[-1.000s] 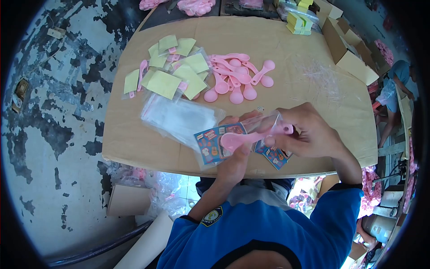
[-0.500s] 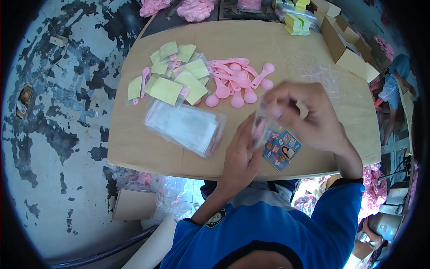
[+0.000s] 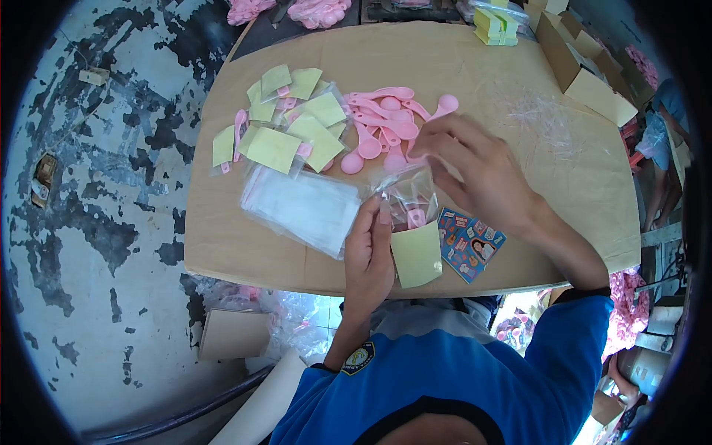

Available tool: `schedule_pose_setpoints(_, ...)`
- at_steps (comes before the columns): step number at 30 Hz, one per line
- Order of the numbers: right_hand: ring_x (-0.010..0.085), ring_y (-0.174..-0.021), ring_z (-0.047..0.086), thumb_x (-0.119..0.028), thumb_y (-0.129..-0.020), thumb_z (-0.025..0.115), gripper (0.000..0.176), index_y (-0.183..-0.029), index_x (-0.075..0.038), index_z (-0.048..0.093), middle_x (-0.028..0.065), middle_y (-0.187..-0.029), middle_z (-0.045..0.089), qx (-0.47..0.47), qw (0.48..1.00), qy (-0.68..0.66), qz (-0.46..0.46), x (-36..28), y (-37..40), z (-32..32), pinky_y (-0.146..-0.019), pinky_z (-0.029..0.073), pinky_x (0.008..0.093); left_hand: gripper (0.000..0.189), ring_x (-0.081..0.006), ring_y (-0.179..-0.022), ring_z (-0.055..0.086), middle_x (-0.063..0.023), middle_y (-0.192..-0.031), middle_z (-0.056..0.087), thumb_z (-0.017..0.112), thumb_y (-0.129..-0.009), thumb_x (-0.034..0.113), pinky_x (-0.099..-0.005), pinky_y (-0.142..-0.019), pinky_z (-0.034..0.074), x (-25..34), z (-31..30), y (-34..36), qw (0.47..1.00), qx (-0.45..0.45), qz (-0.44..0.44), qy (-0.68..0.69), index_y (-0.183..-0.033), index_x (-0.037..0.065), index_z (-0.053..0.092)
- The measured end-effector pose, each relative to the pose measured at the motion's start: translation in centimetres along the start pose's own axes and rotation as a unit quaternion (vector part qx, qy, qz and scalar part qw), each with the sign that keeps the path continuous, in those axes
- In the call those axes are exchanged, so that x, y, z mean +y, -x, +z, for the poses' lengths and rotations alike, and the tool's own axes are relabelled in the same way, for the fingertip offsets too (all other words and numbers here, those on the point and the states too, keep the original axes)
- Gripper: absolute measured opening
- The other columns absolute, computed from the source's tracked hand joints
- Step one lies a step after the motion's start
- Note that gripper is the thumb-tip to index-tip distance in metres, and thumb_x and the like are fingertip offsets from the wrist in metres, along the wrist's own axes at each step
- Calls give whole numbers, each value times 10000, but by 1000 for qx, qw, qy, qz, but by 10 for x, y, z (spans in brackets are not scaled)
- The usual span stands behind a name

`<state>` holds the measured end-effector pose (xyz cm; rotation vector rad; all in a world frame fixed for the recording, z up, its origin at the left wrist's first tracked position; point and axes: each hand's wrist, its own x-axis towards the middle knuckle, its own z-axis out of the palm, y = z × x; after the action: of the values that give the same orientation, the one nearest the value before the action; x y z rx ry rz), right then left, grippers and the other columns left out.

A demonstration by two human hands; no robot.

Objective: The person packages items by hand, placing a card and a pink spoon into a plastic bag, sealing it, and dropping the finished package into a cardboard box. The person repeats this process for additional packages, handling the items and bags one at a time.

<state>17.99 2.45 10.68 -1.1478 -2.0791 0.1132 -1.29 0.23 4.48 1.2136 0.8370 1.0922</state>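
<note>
My left hand (image 3: 369,248) grips a clear plastic bag (image 3: 417,189) by its left edge, thumb on top. Inside the bag sit a pale yellow card (image 3: 417,254) and a pink spoon (image 3: 416,217), whose handle end shows above the card. My right hand (image 3: 482,174) is curled above the bag's upper right corner, fingertips drawn together; whether they pinch a bit of film is too small to tell. Just right of the bag lies a blue printed card (image 3: 471,245). Pink measuring spoons (image 3: 386,122) are heaped beyond the hands.
Left of the spoons, filled bags with yellow cards (image 3: 274,150) form a pile. A stack of clear bags (image 3: 300,209) lies in front of it. Film scraps (image 3: 541,119), a yellow card stack (image 3: 495,28) and an open cardboard box (image 3: 586,70) are on the right. Another person (image 3: 660,141) sits beyond.
The bag has turned from edge-on to flatter and lower, so its yellow card faces up. My left hand has moved left; my right hand has shifted slightly left and away from the bag's middle.
</note>
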Motion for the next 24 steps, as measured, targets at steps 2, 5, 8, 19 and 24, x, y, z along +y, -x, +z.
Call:
schedule_pose_setpoints(2,227,-829,600,-80,-760,697,241,-995,-86,647,37,-914,622,50,989,106,-90,1,0,-1,-693,533,347,382,-74,-941,555,-82,-1077,601,397,-1019,107,-222,-820,438,-3,4,0,999,-1,21,-27,-1377,-26,413)
schedule_pose_setpoints(5,230,-865,598,-107,-699,759,299,-982,-89,664,39,-952,633,33,989,97,-105,-9,2,7,-696,527,332,429,-65,-832,531,-81,-996,599,387,-1019,104,-209,-750,423,-7,9,0,996,-7,58,-62,-1427,-25,356)
schedule_pose_setpoints(8,222,-844,599,-147,-699,766,290,-965,-75,674,35,-925,638,32,990,95,-101,-6,6,17,-704,524,333,455,-69,-720,480,-69,-856,575,382,-1015,95,-223,-657,399,-3,13,1,990,-15,80,-113,-1450,-23,320)
schedule_pose_setpoints(19,191,-880,598,-155,-645,680,242,-863,-50,658,32,-861,647,35,976,168,-130,-3,13,26,-760,498,314,480,-173,-551,434,-174,-651,486,447,-950,8,-333,-557,388,8,3,5,961,-36,70,-267,-1422,-23,370)
schedule_pose_setpoints(24,207,-840,593,-171,-647,704,230,-801,-57,576,48,-802,608,5,980,172,-103,-2,11,24,-748,482,321,521,-257,-619,513,-226,-796,554,450,-913,-36,-346,-619,425,14,3,7,944,-82,57,-314,-1427,-13,362)
